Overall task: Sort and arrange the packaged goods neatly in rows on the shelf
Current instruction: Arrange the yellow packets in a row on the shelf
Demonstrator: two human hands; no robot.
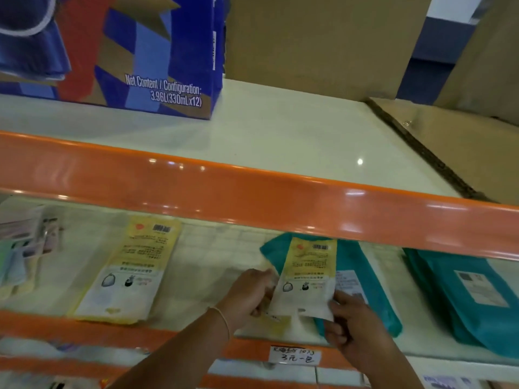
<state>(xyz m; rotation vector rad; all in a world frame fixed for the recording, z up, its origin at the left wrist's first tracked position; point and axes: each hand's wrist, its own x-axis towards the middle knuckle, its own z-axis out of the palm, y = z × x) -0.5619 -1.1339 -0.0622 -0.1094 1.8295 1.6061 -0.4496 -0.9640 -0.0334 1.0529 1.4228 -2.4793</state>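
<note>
Evidently the sorting is mid-step: both hands hold one yellow-and-white pouch (307, 279) just under the orange shelf rail (252, 192), the left hand (250, 294) pinching its lower left edge and the right hand (351, 321) clasping its lower right corner. The pouch overlaps a teal packet (365, 276) lying below the rail, so it looks out of its row. A matching yellow pouch (129, 270) lies flat farther left under the same rail, and a teal stack (471, 299) sits to the right. Next, the held pouch probably needs carrying leftward and laying square beside its twin.
</note>
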